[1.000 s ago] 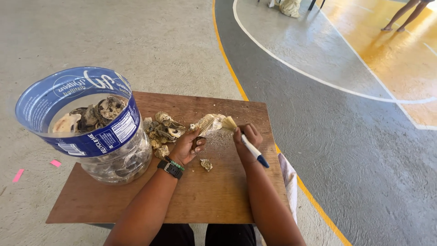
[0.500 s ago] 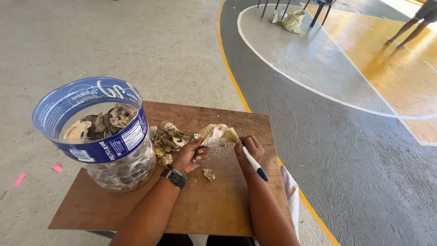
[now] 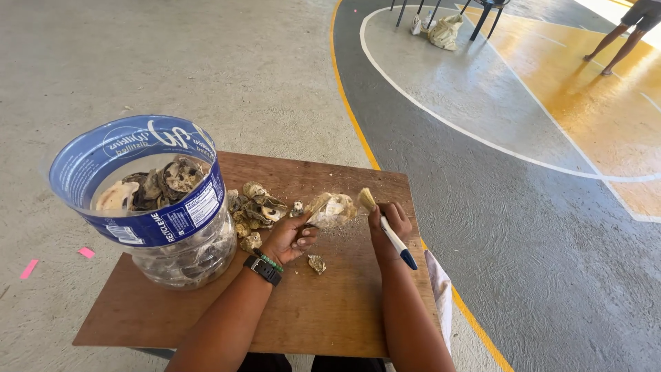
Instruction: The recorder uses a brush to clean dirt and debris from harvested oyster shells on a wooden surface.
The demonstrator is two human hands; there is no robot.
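On the brown wooden board (image 3: 330, 324), a cut-open clear plastic jug with a blue label (image 3: 148, 200) holds several shells, a heap of rough grey oyster shells (image 3: 255, 210) waits beside it, and the left hand (image 3: 289, 238) grips a pale oyster shell (image 3: 330, 209) just above the board while the right hand (image 3: 387, 220) clenches a white-and-blue-handled brush (image 3: 385, 224) against it.

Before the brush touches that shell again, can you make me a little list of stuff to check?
1. Left hand gripping the shell: ok.
2. Right hand holding the brush, bristles pointing at the shell: ok.
3. Shell lifted off the wooden board: ok.
4. Loose shell piece lying under the hands: not ok, could get bumped.
5. Shell pile and plastic tub sit away from the brush: ok.
6. Shell clean yet: cannot tell.
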